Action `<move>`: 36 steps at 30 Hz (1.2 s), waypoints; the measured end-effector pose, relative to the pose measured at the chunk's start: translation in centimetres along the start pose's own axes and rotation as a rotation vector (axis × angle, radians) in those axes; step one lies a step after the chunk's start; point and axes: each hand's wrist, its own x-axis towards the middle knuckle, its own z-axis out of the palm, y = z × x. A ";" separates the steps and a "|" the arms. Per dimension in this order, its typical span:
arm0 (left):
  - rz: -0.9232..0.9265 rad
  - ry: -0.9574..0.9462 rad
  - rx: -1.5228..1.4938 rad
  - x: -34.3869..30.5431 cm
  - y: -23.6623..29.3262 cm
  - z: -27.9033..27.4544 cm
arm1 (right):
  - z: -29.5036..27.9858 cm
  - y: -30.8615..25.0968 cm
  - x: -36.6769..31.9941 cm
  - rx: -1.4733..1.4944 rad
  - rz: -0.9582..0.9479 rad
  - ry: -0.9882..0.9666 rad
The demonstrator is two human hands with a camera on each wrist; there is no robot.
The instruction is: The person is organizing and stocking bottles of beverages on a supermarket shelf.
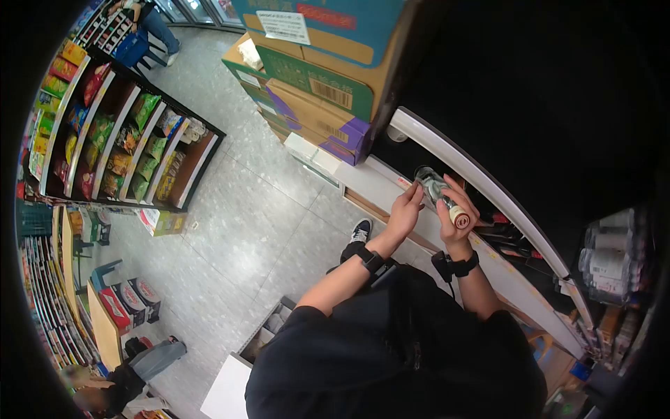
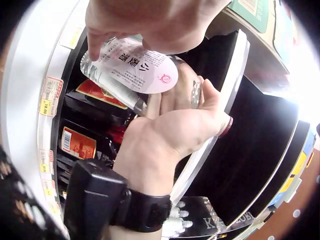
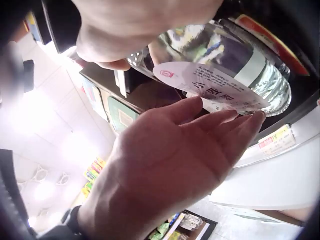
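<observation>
A clear glass bottle with a pale oval label lies tilted between my hands, its cream-and-red cap pointing back at my body. My right hand grips it around the neck and shoulder, fingers wrapped beneath the glass. At the base end, my left hand is turned palm up, fingers extended, fingertips at the label's edge. In the left wrist view, part of the label is covered by that hand.
Dark shelf compartments with boxed goods lie behind the bottle, along a white edge bearing price tags. Stacked cartons stand beside it. Snack shelves are across the tiled floor. Two people are further off to the left.
</observation>
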 end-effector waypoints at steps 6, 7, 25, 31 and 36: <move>0.027 -0.068 -0.050 3.7 -0.7 -0.7 | 3.2 2.4 1.6 -0.074 0.091 0.007; 0.025 -0.054 -0.060 4.0 -0.6 -1.1 | 3.7 2.8 1.6 -0.022 0.214 0.039; -0.270 -0.203 -0.089 5.1 3.9 -0.8 | 4.3 7.8 4.7 -0.377 0.453 -0.147; -0.275 -0.216 -0.041 5.5 3.3 -0.8 | 3.3 4.4 3.2 -0.521 0.301 -0.115; -0.316 -0.245 -0.075 6.1 4.0 -0.6 | 2.7 4.5 5.3 -0.488 0.587 -0.252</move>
